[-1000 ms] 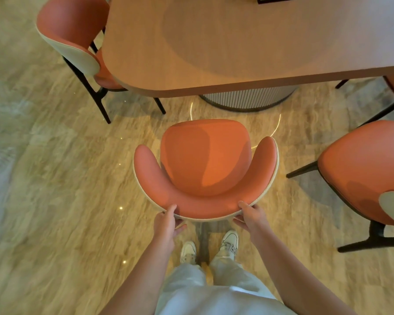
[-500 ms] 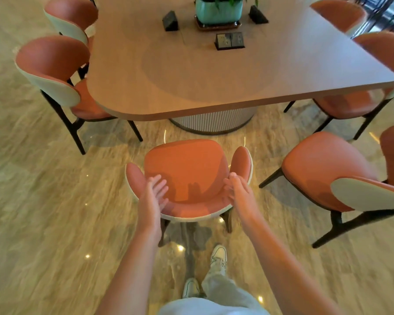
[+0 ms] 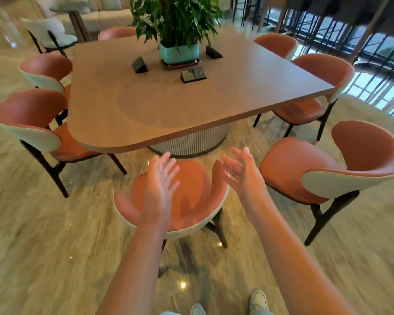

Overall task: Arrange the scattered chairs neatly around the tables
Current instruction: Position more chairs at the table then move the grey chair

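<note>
An orange chair (image 3: 192, 192) with a white-backed shell stands in front of me, its seat just short of the near edge of the brown table (image 3: 168, 105). My left hand (image 3: 160, 185) and my right hand (image 3: 242, 172) hover above the chair with fingers straight and spread, holding nothing. Another orange chair (image 3: 305, 169) stands to the right, turned at an angle and apart from the table. On the left, two orange chairs (image 3: 30, 117) sit tucked against the table's side.
A potted plant (image 3: 178, 51) and black socket boxes (image 3: 192, 75) sit on the table. More orange chairs (image 3: 321, 71) line the far right side. A white chair (image 3: 48, 32) stands at the back left. Dark railings (image 3: 350, 30) run along the back right. Marble floor surrounds everything.
Both hands have let go of the chair's backrest and lifted off it, fingers spread. The view has risen and pulled back, showing the whole table.
</note>
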The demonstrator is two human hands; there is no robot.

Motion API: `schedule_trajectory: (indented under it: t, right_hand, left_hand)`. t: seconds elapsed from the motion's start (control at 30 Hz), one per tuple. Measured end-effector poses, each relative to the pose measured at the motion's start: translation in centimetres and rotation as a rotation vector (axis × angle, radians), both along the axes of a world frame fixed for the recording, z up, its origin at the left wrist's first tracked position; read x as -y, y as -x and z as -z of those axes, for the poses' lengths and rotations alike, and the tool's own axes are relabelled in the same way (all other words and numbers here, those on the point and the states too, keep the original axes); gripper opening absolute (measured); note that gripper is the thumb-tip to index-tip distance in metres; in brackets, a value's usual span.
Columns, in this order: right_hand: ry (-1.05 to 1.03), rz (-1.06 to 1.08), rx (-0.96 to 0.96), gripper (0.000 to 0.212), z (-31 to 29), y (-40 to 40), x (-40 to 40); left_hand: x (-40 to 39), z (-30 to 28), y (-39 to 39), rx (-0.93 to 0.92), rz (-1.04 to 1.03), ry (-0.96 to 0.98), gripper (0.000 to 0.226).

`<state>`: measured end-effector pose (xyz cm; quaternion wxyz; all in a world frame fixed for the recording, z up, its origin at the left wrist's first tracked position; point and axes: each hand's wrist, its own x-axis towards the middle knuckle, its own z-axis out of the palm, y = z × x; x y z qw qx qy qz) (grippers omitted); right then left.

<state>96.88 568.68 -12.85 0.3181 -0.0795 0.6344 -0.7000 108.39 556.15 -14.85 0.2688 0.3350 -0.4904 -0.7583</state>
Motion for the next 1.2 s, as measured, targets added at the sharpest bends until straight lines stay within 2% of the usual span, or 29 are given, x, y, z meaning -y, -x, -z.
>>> schedule_trajectory:
  t: [0.13, 0.3, 0.5, 0.8, 1.2]
  right_hand:
    - [0.060, 0.072, 0.021, 0.057, -1.0, 2.0, -2.4]
    - [0.062, 0.150, -0.020, 0.054, -1.3, 6.0, -7.9]
    - [0.083, 0.196, 0.015, 0.058, -1.6, 12.7, -15.4]
    - [0.112, 0.233, 0.112, 0.057, -1.6, 21.2, -24.4]
    - [0.095, 0.421, 0.081, 0.054, -0.1, 31.1, -30.9]
  left_hand:
    - [-1.7, -1.5, 2.7, -0.067, 0.043, -0.044, 0.061]
    - [-6.4, -2.8, 7.7, -0.022, 0.174, 0.077, 0.061]
    - [-13.5, -3.4, 15.1, 0.003, 0.257, 0.121, 0.061]
    - [-22.9, -3.5, 23.4, -0.006, 0.287, 0.064, 0.065]
    - [-28.5, -2.2, 36.2, 0.078, 0.403, 0.141, 0.062]
